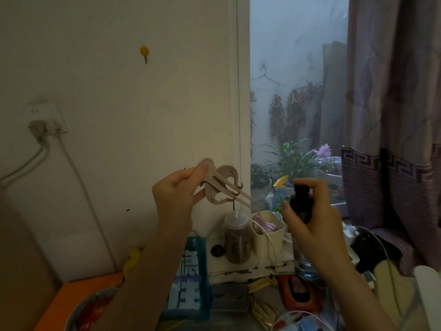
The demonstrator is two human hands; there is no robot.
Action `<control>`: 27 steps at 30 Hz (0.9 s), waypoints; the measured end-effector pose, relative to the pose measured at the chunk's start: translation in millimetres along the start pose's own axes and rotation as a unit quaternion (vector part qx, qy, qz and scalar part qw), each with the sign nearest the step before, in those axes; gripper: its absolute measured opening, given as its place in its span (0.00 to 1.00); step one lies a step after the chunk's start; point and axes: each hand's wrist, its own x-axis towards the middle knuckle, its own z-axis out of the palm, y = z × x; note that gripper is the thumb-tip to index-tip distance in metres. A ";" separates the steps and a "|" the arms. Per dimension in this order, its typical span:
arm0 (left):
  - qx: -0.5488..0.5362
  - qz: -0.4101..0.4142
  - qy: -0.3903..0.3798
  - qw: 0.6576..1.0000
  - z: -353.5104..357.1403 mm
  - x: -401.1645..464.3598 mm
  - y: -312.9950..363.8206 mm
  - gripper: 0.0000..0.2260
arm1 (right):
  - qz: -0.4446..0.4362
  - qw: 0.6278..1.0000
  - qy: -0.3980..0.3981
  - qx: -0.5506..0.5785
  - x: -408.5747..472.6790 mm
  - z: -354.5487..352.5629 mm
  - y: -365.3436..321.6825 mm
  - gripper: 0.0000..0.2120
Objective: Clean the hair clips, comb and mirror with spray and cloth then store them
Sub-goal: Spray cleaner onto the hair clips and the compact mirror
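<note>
My left hand (175, 194) pinches a beige hair clip (220, 185) by one end and holds it up in front of the wall, its prongs pointing right. My right hand (312, 220) grips a spray bottle (301, 206) with a black pump top and clear body, index finger curled over the top. The nozzle faces the clip, a short gap between them. A cream holder (267, 231) with a pink item in it stands below the clip. I cannot make out a comb, mirror or cloth.
A lidded jar (237, 237) stands beside the holder on a white ledge. Below lie a blue packet (191, 278), a red case (299, 295), a bowl (90, 309) on an orange surface, cables and a black hair dryer (372, 252). Window and curtain to the right.
</note>
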 end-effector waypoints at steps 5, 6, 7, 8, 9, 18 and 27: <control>0.003 -0.006 0.001 1.000 -0.5 -0.5 -1.5 0.05 | -0.004 1.000 -0.007 0.014 -2.0 1.8 2.5 0.18; 0.004 -0.006 -0.001 1.000 -0.6 -0.7 -1.5 0.04 | 0.002 1.000 -0.006 0.021 -2.0 1.8 3.4 0.17; 0.004 -0.006 -0.002 1.000 -0.5 -0.9 -1.4 0.04 | 0.011 0.999 -0.008 0.034 -2.4 1.7 4.1 0.17; 0.003 -0.008 -0.002 1.000 -0.6 -1.3 -1.5 0.04 | 0.022 0.998 -0.011 0.056 -2.9 1.6 4.0 0.18; 0.003 -0.010 -0.001 1.000 -0.8 -1.7 -1.7 0.04 | 0.033 0.996 -0.017 0.086 -3.9 1.3 3.7 0.19; 0.006 -0.047 0.011 0.999 -4.8 -8.7 -14.1 0.08 | 0.142 0.946 -0.033 0.291 -31.5 13.1 1.5 0.30; 0.001 -0.086 0.029 0.996 -13.7 -17.2 -31.0 0.06 | 0.156 0.955 -0.049 0.249 -63.1 25.3 4.1 0.29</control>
